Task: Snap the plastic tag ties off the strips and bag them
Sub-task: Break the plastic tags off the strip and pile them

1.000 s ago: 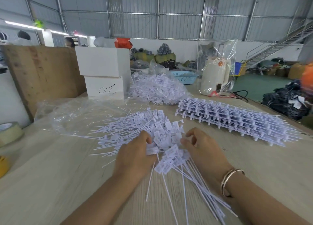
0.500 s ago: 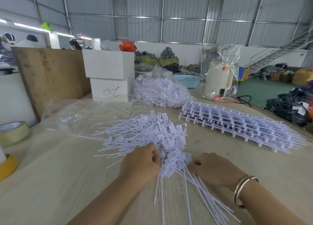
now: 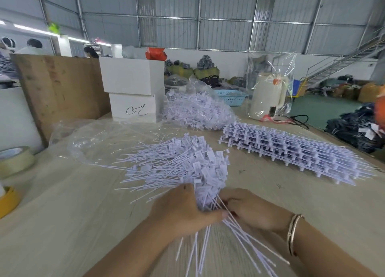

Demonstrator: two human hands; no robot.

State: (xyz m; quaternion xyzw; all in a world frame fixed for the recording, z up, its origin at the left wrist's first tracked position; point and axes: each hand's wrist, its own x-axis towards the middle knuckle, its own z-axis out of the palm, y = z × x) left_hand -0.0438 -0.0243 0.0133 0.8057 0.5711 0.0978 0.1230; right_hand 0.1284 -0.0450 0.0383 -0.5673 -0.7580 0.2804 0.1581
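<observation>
Clear plastic bag [image 3: 98, 139] lies open at left, presumably to receive ties; left hand [image 3: 183, 212] curls round the loose tag ties [image 3: 187, 168], right hand [image 3: 252, 210] pinches their tails, seemingly squaring a bundle; unsnapped strips [image 3: 291, 151] wait stacked at right.

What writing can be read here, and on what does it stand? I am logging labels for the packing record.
No printed word, brand or number is readable.
White box, lower of two stacked: a black handwritten scrawl, a loop and a zigzag, not legible as letters.
Loose tag ties: faint print on the heads, too small and blurred to read.
Kettle in its clear bag: a small dark panel at the base, unreadable.
</observation>
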